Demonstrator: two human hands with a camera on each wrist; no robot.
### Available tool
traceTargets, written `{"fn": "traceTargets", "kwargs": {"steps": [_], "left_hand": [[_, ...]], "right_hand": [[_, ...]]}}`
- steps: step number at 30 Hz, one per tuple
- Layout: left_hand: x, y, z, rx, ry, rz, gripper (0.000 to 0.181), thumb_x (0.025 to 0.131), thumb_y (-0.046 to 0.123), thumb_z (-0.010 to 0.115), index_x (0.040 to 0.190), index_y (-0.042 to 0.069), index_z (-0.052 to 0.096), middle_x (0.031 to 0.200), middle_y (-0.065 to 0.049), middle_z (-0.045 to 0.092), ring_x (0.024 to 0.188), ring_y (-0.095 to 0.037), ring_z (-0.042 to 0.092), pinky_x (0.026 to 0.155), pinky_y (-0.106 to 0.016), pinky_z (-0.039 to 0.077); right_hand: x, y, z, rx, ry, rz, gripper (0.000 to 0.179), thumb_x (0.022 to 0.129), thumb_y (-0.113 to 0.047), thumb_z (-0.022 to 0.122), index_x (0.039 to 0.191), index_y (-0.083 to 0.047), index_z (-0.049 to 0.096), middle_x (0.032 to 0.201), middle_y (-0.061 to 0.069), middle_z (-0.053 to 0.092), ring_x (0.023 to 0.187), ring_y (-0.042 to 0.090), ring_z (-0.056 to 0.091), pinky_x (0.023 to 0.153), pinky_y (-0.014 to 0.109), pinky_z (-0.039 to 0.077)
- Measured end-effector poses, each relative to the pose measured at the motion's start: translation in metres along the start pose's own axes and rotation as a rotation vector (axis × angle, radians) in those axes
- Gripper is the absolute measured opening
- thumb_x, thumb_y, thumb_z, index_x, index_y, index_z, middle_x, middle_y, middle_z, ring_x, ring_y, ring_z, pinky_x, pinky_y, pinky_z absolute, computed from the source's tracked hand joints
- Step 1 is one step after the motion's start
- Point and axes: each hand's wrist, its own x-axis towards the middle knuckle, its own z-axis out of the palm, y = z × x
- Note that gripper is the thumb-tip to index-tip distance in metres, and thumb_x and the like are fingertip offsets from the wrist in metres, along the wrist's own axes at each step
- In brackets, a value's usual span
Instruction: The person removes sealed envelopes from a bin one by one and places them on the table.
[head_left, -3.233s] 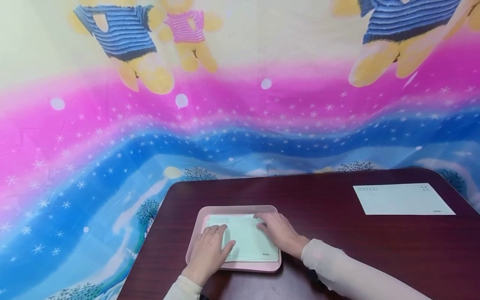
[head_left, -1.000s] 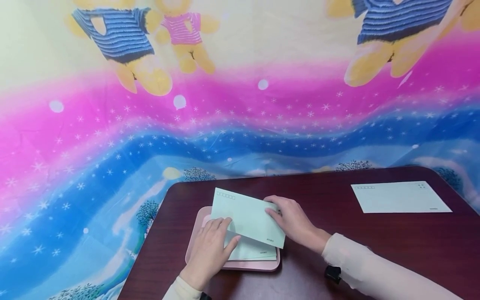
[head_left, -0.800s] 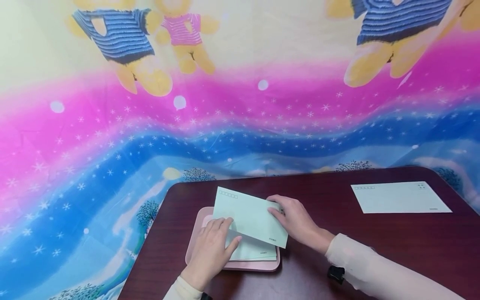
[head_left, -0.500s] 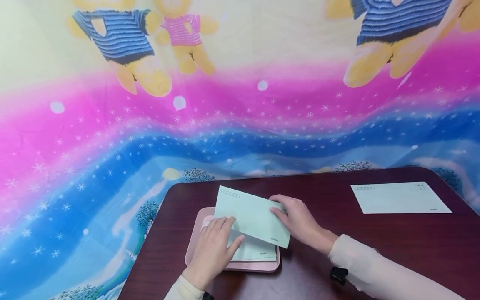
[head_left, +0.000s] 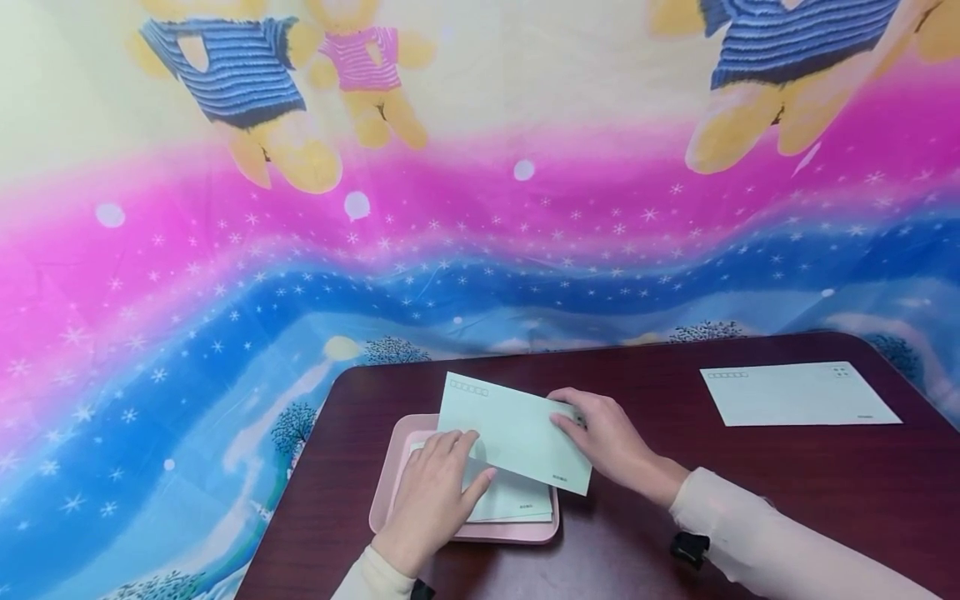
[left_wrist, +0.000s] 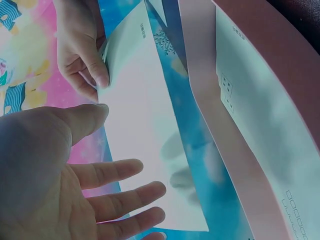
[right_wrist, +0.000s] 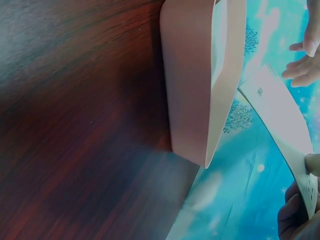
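A pale green envelope (head_left: 506,421) is held tilted above the pink tray (head_left: 384,492). My right hand (head_left: 611,437) pinches its right edge, thumb on the front and fingers behind, as the right wrist view shows on the envelope (right_wrist: 280,112). The left hand (head_left: 435,500), fingers straight and spread, is over the tray's left side, close to the envelope's lower left. In the left wrist view the left hand (left_wrist: 85,165) grips nothing; whether its fingertips touch the paper I cannot tell. More envelopes (head_left: 517,504) lie inside the tray, partly hidden by the raised one.
Another envelope (head_left: 802,396) lies flat at the back right of the dark wooden table (head_left: 712,483). Behind the table hangs a colourful printed cloth (head_left: 480,233). A black strap (head_left: 690,548) sits at the right wrist.
My right hand has lifted the envelope out of the tray and drawn it rightward, the drift continuing slowly over the last second. The left hand has shifted slightly right.
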Motion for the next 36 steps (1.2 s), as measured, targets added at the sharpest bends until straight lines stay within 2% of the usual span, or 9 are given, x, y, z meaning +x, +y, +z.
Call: {"fn": "traceTargets", "kwargs": {"steps": [6,12,25,31,36], "left_hand": [[0.001,0.002,0.001,0.003,-0.022,0.007,0.05,0.093,0.044,0.07,0.131,0.011,0.063,0.125,-0.008,0.068,0.12,-0.027,0.062,0.092,-0.046,0.052],[0.002,0.007,0.002,-0.001,-0.05,0.012,0.05,0.094,0.044,0.068,0.132,0.012,0.063,0.126,-0.008,0.068,0.121,-0.026,0.062,0.093,-0.046,0.052],[0.003,0.01,0.004,0.02,-0.052,0.027,0.051,0.094,0.046,0.067,0.132,0.012,0.062,0.127,-0.006,0.067,0.121,-0.025,0.061,0.093,-0.045,0.052],[0.005,0.012,0.004,0.025,-0.072,0.028,0.051,0.095,0.046,0.066,0.133,0.012,0.062,0.129,-0.007,0.066,0.123,-0.025,0.06,0.095,-0.046,0.051],[0.007,0.013,0.006,0.017,-0.073,0.038,0.051,0.094,0.046,0.067,0.133,0.013,0.062,0.129,-0.006,0.066,0.123,-0.025,0.06,0.094,-0.046,0.052]], "right_hand": [[-0.005,0.01,-0.005,-0.007,-0.008,-0.011,0.025,0.092,-0.014,0.073,0.118,-0.013,0.071,0.113,0.002,0.076,0.104,0.019,0.072,0.086,0.041,0.057],[-0.009,0.018,-0.011,-0.01,-0.011,0.004,0.027,0.093,-0.011,0.072,0.119,-0.012,0.071,0.113,0.003,0.076,0.104,0.02,0.072,0.084,0.04,0.057],[-0.013,0.03,-0.028,-0.03,0.016,0.016,0.027,0.092,-0.008,0.072,0.12,-0.011,0.071,0.113,0.006,0.076,0.103,0.023,0.072,0.083,0.042,0.056],[-0.015,0.038,-0.038,-0.038,0.025,0.031,0.028,0.093,-0.007,0.071,0.12,-0.01,0.071,0.113,0.008,0.076,0.1,0.023,0.072,0.079,0.037,0.055],[-0.016,0.045,-0.046,-0.044,0.031,0.045,0.028,0.093,-0.008,0.071,0.121,-0.011,0.07,0.113,0.009,0.076,0.092,0.018,0.069,0.074,0.03,0.051]]}}
